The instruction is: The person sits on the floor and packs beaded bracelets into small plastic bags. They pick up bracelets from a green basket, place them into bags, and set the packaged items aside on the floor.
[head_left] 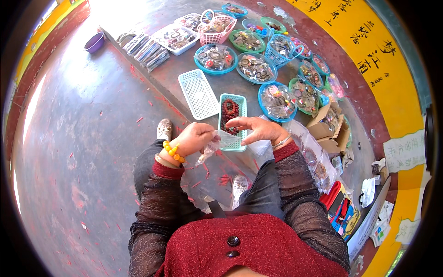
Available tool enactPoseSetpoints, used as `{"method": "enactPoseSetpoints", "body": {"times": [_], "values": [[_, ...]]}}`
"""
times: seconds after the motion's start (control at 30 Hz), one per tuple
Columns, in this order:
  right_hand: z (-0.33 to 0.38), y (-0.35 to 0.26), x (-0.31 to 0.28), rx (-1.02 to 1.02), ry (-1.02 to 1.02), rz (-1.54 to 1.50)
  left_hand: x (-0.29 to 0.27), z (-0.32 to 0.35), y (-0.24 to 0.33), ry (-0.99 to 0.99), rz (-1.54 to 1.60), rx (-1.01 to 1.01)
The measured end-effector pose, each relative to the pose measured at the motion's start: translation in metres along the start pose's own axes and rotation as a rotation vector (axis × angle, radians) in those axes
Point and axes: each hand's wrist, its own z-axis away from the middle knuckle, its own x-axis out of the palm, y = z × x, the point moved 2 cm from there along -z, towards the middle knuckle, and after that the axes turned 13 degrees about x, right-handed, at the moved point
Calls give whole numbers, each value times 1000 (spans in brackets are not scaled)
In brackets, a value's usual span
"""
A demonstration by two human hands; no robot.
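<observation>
My left hand (195,137) is closed around a small clear plastic bag (217,143) held in front of my knees; a string of orange beads circles that wrist. My right hand (258,129) holds the bag's other edge with thumb and fingers, the remaining fingers spread. Just beyond both hands sits a teal rectangular basket (239,102) holding dark red beaded bracelets (230,112). To its left lies a shallow white basket (199,93) with nothing in it.
Several round blue and green baskets (216,59) of bagged trinkets stand on a dark mat ahead. A pink handled basket (217,28) is farther back. Cardboard boxes (328,121) and a large clear bag (310,157) lie to my right. A purple bowl (94,42) sits far left.
</observation>
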Motion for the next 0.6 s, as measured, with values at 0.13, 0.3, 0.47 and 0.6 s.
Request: {"method": "enactPoseSetpoints", "body": {"times": [0.13,0.3,0.47,0.6], "values": [[-5,-9,14,6,-117,126,-6,2,3,-9,249,39],[-19,8,23,33,-136,-118,-17,3,-12,191,647,149],[-20,7,22,39,73,-501,-11,-7,-6,440,833,-37],[-18,2,18,-22,22,-753,3,-8,-24,287,706,-49]]}}
